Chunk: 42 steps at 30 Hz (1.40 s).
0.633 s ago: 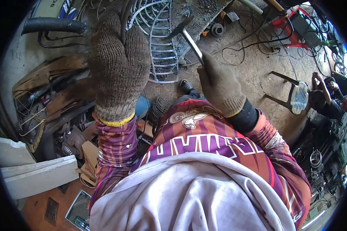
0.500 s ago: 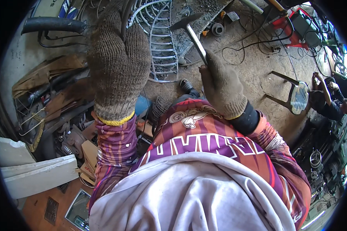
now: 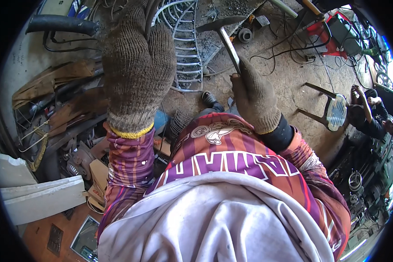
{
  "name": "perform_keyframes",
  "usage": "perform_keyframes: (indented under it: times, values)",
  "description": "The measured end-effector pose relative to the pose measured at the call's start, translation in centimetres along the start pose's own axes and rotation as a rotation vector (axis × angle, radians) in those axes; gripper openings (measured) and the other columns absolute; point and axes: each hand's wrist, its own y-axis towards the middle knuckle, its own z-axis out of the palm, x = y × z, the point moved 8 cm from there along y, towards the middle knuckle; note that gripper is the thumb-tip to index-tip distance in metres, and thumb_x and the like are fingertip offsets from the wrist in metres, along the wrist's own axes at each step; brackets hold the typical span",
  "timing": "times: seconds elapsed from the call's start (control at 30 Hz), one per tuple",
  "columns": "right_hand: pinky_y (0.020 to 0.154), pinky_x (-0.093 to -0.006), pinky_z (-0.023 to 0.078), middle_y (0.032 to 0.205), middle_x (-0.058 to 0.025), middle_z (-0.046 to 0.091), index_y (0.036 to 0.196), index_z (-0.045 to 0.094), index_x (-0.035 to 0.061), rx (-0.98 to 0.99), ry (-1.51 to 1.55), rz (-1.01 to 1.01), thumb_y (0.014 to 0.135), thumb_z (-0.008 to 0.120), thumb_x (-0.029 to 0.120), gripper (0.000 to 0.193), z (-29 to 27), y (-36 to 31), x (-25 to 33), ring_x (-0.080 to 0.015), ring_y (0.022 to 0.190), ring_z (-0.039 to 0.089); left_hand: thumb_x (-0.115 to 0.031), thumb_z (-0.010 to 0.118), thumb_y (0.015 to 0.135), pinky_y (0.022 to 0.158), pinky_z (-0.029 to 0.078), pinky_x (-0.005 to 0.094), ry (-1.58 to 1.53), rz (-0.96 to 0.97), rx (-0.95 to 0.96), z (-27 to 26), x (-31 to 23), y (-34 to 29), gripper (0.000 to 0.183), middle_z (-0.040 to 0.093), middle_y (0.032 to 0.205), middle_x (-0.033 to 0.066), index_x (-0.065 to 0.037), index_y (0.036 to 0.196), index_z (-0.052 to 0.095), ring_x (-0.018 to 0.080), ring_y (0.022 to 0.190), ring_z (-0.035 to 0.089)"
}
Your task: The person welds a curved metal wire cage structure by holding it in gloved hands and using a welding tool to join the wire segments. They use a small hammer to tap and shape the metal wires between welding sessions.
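Note:
My left hand [image 3: 137,74], in a brown knit glove with a yellow cuff edge, is raised at the upper left. Its fingers are closed round a dark curved bar [image 3: 149,17]; most of the bar is hidden or out of frame. My right hand [image 3: 258,98], gloved alike, grips the handle of a chipping hammer [image 3: 228,43]. The hammer's long dark head points up and left, beside a curved metal frame with ladder-like rungs [image 3: 187,61]. Hammer and frame overlap in the picture; I cannot tell whether they touch.
A plastic stool [image 3: 336,111] stands at right, near a seated person [image 3: 371,109]. Cables [image 3: 288,51] run over the floor to a red machine [image 3: 327,37]. Scrap and brown cloth [image 3: 52,83] lie at left, above white boards [image 3: 43,196]. Machinery [image 3: 358,183] lines the lower right.
My left hand has shifted slightly to the right with the dark bar. The hammer has tilted a little and its head sits slightly further right. Both grips stay closed.

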Motion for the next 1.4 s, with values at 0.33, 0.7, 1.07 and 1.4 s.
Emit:
perform_keyframes:
  times: [0.33, 0.7, 1.07, 1.4]
  values:
    - [0.058, -0.0427, 0.053, 0.091, -0.0153, 0.068, 0.139, 0.055, 0.0142, 0.094, -0.265, -0.345, 0.091, 0.065, 0.016, 0.049, -1.4, 1.8, -2.6, -0.0342, 0.071, 0.067, -0.012, 0.063, 0.092, 0.084, 0.055, 0.0449, -0.151, 0.008, 0.109, 2.0, 3.4, 0.4, 0.029, 0.062, 0.119, 0.0204, -0.003, 0.119, 0.061, 0.0375, 0.102, 0.065]
    - [0.054, -0.0411, 0.049, 0.077, -0.0076, 0.063, 0.134, 0.059, 0.0144, 0.303, -0.369, -0.678, 0.083, 0.068, 0.011, 0.051, -0.6, 4.7, -2.0, -0.0285, 0.067, 0.064, -0.014, 0.061, 0.095, 0.097, 0.050, 0.0388, -0.517, -0.427, 0.282, 3.4, 5.7, -0.7, 0.043, 0.063, 0.125, 0.0194, -0.003, 0.136, 0.054, 0.0297, 0.114, 0.063]
    - [0.053, -0.0400, 0.051, 0.078, -0.0061, 0.064, 0.135, 0.059, 0.0154, 0.343, -0.321, -0.678, 0.081, 0.069, 0.010, 0.056, -0.5, 7.4, -5.6, -0.0272, 0.064, 0.065, -0.018, 0.061, 0.095, 0.100, 0.046, 0.0380, -0.822, -0.683, 0.261, 2.9, 4.9, 0.8, 0.043, 0.064, 0.129, 0.0171, -0.006, 0.136, 0.057, 0.0299, 0.116, 0.063]
    - [0.059, -0.0419, 0.053, 0.083, -0.0099, 0.065, 0.137, 0.057, 0.0150, 0.382, -0.324, -0.530, 0.082, 0.068, 0.009, 0.056, -0.6, 6.0, -4.7, -0.0305, 0.069, 0.066, -0.018, 0.060, 0.094, 0.098, 0.048, 0.0409, -0.772, -0.674, 0.257, 3.3, 5.9, 0.8, 0.041, 0.066, 0.123, 0.0190, -0.006, 0.133, 0.060, 0.0338, 0.113, 0.064]
